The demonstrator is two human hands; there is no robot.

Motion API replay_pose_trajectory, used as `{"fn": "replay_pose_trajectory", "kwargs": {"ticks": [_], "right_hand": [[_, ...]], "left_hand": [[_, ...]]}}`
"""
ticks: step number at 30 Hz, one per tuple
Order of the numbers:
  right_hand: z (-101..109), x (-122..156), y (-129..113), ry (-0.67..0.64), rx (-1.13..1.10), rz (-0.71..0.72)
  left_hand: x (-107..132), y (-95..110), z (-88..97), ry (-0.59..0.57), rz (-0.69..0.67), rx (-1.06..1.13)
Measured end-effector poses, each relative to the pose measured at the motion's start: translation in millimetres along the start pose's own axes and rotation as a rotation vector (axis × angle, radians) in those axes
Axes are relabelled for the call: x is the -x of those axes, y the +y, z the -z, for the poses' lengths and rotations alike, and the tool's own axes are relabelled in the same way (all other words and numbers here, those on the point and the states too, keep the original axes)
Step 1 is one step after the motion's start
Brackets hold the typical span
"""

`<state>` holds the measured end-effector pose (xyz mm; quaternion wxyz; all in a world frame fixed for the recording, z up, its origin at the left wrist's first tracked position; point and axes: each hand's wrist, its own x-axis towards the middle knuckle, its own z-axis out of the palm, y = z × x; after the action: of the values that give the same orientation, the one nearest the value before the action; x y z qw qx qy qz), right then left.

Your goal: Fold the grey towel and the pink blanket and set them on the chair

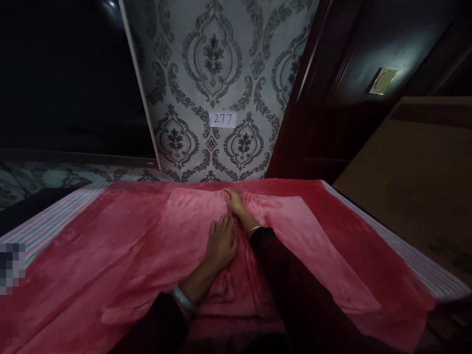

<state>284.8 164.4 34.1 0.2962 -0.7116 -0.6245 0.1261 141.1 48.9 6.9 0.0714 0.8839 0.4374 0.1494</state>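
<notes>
Far left: striped cloth (62, 211) showing past the red blanket (92, 236). Centre: pink plush cloth (184, 236) spread on the blanket, wider left to right than deep as seen. Its left panel (158, 270) and right panel (298, 236) splay apart toward the wearer; creased middle folds (251, 270) run away from the wearer, between them. Left hand (221, 242): palm down on the left panel, just beside the folds, fingers extended, slightly apart, pinching nothing visible. Right hand (235, 200): farther out, at the cloth's far edge where the panels meet, so nearer that edge; fingers bent over it, cannot tell whether clamped. Right panel: bare of hands.
</notes>
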Motion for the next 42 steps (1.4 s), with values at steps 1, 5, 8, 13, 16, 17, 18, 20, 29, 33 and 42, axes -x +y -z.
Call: {"fn": "replay_pose_trajectory", "kwargs": {"ticks": [1, 5, 8, 13, 16, 17, 18, 20, 29, 33, 42], "right_hand": [[-2.0, 0.0, 1.7, 0.002, 0.0, 0.0], [-5.1, 0.8, 2.1, -0.01, 0.006, -0.027], [2.9, 2.4, -4.4, -0.035, 0.007, -0.043], [35.5, 36.4, 2.3, -0.025, 0.028, 0.014], [57.0, 88.7, 21.6, 0.017, 0.078, 0.115], [61.5, 109.5, 27.8, 0.016, 0.096, 0.126], [63.7, 130.8, 32.6, 0.008, 0.115, 0.118], [60.1, 171.2, 36.5, -0.029, 0.17, 0.074], [23.7, 235.2, 8.2, -0.136, 0.351, -0.054], [35.1, 238.3, 13.8, -0.167, 0.266, -0.038], [16.7, 264.6, 11.3, -0.045, 0.218, 0.024]], "left_hand": [[-0.4, -0.6, -1.4, 0.003, -0.015, -0.001], [-1.9, -0.6, -3.9, -0.017, -0.039, -0.012], [-2.7, 2.2, -1.0, -0.026, -0.037, 0.0], [-4.6, 5.8, 2.7, -0.032, -0.036, 0.007], [-4.7, 5.6, 3.4, -0.021, -0.058, 0.005], [-4.4, 5.5, 3.5, -0.012, -0.065, 0.004], [-3.8, 5.5, 3.4, -0.001, -0.072, 0.003], [-2.1, 6.2, 2.6, 0.025, -0.087, 0.0], [-11.6, 18.5, 15.0, -0.163, -0.067, 0.039], [-1.8, 16.6, 31.3, -0.2, -0.01, 0.082], [67.5, 27.6, 10.6, -0.182, -0.124, -0.044]]}}
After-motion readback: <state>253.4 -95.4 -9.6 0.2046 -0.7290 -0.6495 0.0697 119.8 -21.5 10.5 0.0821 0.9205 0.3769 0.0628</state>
